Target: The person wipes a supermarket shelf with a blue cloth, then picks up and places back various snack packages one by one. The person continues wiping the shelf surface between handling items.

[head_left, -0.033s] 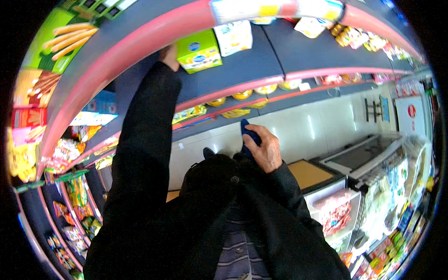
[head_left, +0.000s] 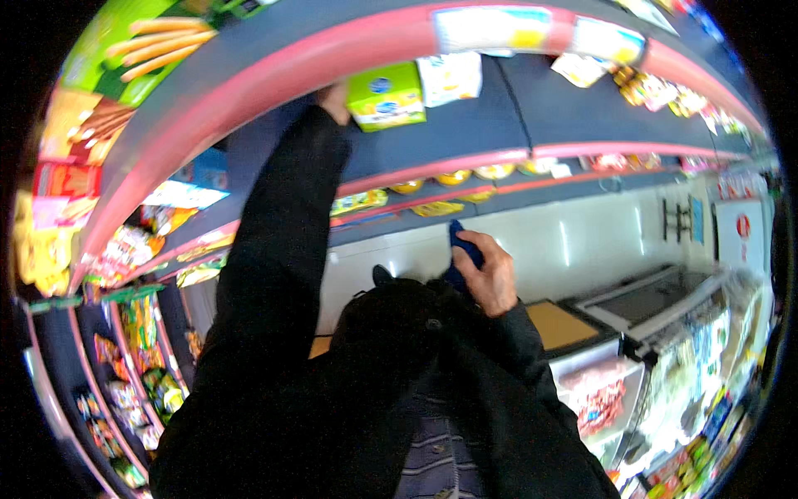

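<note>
On the dark shelf [head_left: 266, 137] in front, my left hand [head_left: 334, 102] is against the left side of a bright green box [head_left: 386, 98]. The fingers are hidden behind the box, so I cannot tell their shape. A white pouch [head_left: 450, 80] stands right beside the box. Lower down, my right hand [head_left: 490, 274] is closed around a dark blue cloth [head_left: 467, 248], held near my body.
A pink shelf rail [head_left: 274, 91] curves above my left hand. Yellow round packs [head_left: 453, 178] line the shelf below. Breadstick packages [head_left: 166, 46] hang at upper left. To the right are a chest freezer [head_left: 644, 299] and a bin of wrapped goods [head_left: 603, 399].
The whole view has shifted, so the shelf, box and both hands appear farther right. My left hand stays at the box, and my right hand still holds the cloth.
</note>
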Demonstrator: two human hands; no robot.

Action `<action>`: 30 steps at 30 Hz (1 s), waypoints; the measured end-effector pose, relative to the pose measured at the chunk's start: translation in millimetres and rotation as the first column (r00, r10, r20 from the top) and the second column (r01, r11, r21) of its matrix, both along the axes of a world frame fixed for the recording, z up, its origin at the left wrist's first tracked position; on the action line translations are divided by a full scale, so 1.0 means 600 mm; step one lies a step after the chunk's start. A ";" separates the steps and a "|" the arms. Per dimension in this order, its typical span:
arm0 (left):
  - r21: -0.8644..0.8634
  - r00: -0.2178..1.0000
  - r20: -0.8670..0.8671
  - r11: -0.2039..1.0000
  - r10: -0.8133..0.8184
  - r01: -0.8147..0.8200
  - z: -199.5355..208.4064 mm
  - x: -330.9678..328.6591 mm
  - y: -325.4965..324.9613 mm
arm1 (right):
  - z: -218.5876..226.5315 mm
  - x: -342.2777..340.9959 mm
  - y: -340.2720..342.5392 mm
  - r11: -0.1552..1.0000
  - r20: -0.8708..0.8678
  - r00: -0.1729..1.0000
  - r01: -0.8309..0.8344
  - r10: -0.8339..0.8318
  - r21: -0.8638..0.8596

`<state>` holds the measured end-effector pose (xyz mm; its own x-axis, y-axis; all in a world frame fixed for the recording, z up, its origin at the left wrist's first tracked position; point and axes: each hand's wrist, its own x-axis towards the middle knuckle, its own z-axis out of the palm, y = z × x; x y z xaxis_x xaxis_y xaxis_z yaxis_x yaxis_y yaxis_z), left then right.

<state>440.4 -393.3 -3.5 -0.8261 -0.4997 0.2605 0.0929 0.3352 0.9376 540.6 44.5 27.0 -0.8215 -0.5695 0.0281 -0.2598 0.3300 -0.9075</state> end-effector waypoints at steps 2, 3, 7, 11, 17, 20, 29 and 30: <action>-0.607 0.992 0.043 0.791 0.121 -0.070 0.020 0.030 0.041 | -0.006 0.004 0.003 1.000 0.034 0.999 -0.004 0.004 -0.007; -0.420 0.989 0.023 0.899 0.145 -0.122 0.038 0.043 0.070 | -0.002 0.005 -0.001 1.000 0.043 0.999 -0.012 0.011 0.008; 0.452 0.980 0.019 0.873 0.196 -0.183 0.142 0.131 0.182 | 0.023 0.003 -0.020 0.996 0.173 0.983 -0.073 0.063 0.052; 0.477 0.929 0.005 0.816 0.370 -0.328 0.129 0.283 0.218 | 0.020 0.006 -0.048 0.982 0.118 0.976 -0.188 0.184 0.022; 0.390 0.707 -0.077 0.674 0.703 -0.627 0.083 0.488 0.140 | 0.010 0.020 -0.095 0.957 0.132 0.953 -0.283 0.274 0.056; 0.144 0.581 -0.083 0.587 0.810 -0.797 0.100 0.539 0.081 | 0.023 0.043 -0.119 0.954 0.125 0.952 -0.290 0.279 0.077; -0.054 0.603 -0.294 0.617 0.741 -0.785 0.172 0.530 -0.055 | 0.015 0.128 -0.208 0.935 -0.004 0.936 -0.350 0.351 0.054; -0.212 0.501 -0.302 0.455 0.811 -0.865 0.134 0.530 -0.096 | 0.024 0.140 -0.218 0.937 0.063 0.939 -0.342 0.338 0.074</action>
<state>758.4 -451.0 76.9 0.0092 -0.8014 0.5981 -0.2757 0.5729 0.7719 624.6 -86.0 41.2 -0.5780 -0.8134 -0.0654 -0.3263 0.3038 -0.8951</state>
